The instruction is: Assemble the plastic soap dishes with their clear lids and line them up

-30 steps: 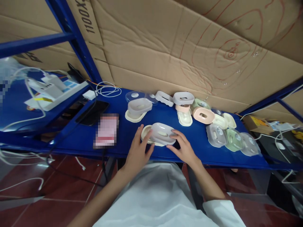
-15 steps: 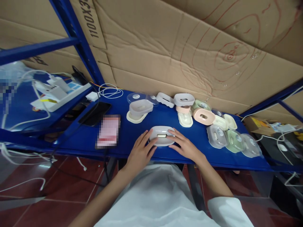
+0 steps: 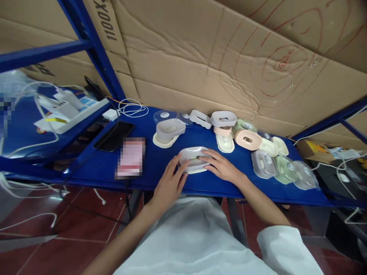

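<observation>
Near the front edge of the blue table (image 3: 156,164), the left hand (image 3: 168,182) and right hand (image 3: 226,168) hold a pale grey dish (image 3: 190,153) between them over a cream base (image 3: 200,171), where uneven finger pressure could tip or skid it.

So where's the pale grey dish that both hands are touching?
In the head view, the pale grey dish sits just below centre, over a cream tray, between the left hand and right hand, near the front edge of the blue table.
</observation>
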Tool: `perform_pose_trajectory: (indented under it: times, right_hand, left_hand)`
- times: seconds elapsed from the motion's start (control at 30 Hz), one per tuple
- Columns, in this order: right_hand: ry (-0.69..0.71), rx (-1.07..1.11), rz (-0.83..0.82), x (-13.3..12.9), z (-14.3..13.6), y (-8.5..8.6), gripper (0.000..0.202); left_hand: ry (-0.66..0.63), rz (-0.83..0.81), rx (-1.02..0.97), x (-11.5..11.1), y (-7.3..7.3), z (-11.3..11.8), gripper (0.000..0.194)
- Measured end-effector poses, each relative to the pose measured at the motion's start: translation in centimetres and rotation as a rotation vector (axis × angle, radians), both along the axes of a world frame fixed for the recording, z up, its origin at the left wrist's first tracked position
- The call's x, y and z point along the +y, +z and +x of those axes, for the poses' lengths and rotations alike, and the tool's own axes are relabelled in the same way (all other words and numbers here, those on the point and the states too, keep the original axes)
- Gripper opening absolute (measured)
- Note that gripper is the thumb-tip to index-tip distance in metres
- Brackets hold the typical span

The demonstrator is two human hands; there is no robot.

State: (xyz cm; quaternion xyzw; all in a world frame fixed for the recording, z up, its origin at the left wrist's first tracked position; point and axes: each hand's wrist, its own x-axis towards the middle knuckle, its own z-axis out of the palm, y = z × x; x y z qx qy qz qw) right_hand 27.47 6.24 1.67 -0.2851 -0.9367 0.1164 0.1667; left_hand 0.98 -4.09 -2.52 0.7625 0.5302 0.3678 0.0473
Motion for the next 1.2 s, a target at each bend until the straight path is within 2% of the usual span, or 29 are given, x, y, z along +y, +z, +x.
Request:
perform_pose_trajectory:
  times: [0.13, 0.27, 0.3, 0.33, 0.4, 0.5, 0.57, 0.63, 0.73, 0.83, 0.9, 0.97, 1.07, 1.13, 1.2]
  right_hand:
    - [0.015, -0.081, 0.036, -0.6, -0.4, -0.6, 0.053]
    - [0.042, -0.103, 0.109, 0.0, 0.3, -0.3, 0.046]
    - [0.01, -0.091, 0.127, 0.6, 0.7, 0.0, 0.043]
    - [-0.067, -0.075, 0.155, 1.5, 1.3, 0.3, 0.04]
    - [-0.339, -0.056, 0.236, 3.5, 2.4, 0.8, 0.04]
    - [-0.746, -0.119, 0.322, 6.5, 3.2, 0.6, 0.055]
    - [-0.872, -0.168, 0.327, 8.0, 3.1, 0.1, 0.065]
    - [-0.909, -0.166, 0.299, 8.7, 3.0, -0.2, 0.066]
    - [-0.884, -0.061, 0.205, 8.4, 3.6, 0.4, 0.065]
    - [-0.791, 0.129, 0.126, 6.1, 4.7, 2.1, 0.061]
    - [-0.663, 0.239, 0.092, 3.7, 4.9, 2.8, 0.053]
    - [-0.461, 0.269, 0.045, 1.0, 4.4, 2.9, 0.045]
    - [-0.16, 0.173, -0.052, -2.3, 3.0, 2.0, 0.047]
    - [-0.065, 0.083, -0.075, -3.6, 2.0, 1.2, 0.052]
    - [-0.018, 0.016, -0.057, -4.2, 1.2, 0.7, 0.055]
  left_hand:
    - [-0.009, 0.033, -0.01, 0.2, -0.5, -0.1, 0.034]
    - [0.001, 0.05, 0.007, 0.2, -0.5, -0.1, 0.029]
    - [0.002, 0.044, 0.013, 0.2, -0.5, -0.1, 0.03]
    - [0.004, 0.037, 0.018, 0.2, -0.4, -0.1, 0.031]
    - [0.006, 0.031, 0.029, 0.1, -0.3, 0.0, 0.032]
    - [0.011, 0.043, 0.04, 0.2, -0.3, 0.0, 0.03]
    - [0.014, 0.049, 0.046, 0.2, -0.3, 0.1, 0.03]
    - [0.012, 0.048, 0.05, 0.1, -0.3, 0.0, 0.03]
    - [0.013, 0.054, 0.025, 0.0, -0.3, 0.0, 0.029]
    - [0.015, 0.065, -0.045, -0.1, -0.4, -0.1, 0.024]
    - [0.009, 0.054, -0.099, -0.1, -0.5, -0.2, 0.021]
    - [0.002, 0.007, -0.162, -0.1, -0.5, -0.3, 0.022]
    - [-0.002, -0.091, -0.271, -0.1, -0.4, -0.6, 0.041]
    - [-0.015, -0.126, -0.325, 0.0, -0.4, -0.8, 0.062]
    - [-0.045, -0.143, -0.311, 0.1, -0.4, -0.9, 0.072]
